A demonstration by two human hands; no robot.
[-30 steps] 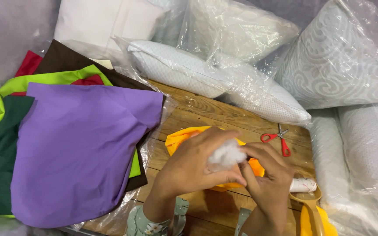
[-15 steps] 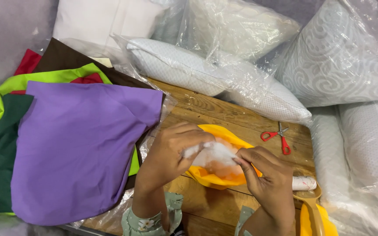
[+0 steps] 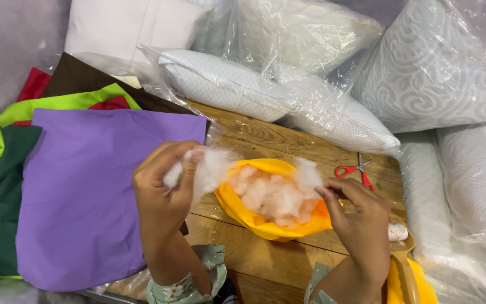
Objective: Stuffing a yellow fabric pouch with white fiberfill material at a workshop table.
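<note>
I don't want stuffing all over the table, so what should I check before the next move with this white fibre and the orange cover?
1. Left hand grips its tuft of white fibre: ok, fingers closed on it.
2. Right hand pinches the other end: ok, a small wisp shows at its fingertips.
3. Fibre thinned out between the hands: ok, a sheer web spans them.
4. Orange cover lies under the web: ok, on the wooden table.
5. Cover's opening faces up: cannot tell.
6. Red-handled scissors clear of the hands: ok, apart beyond the right hand.
</note>
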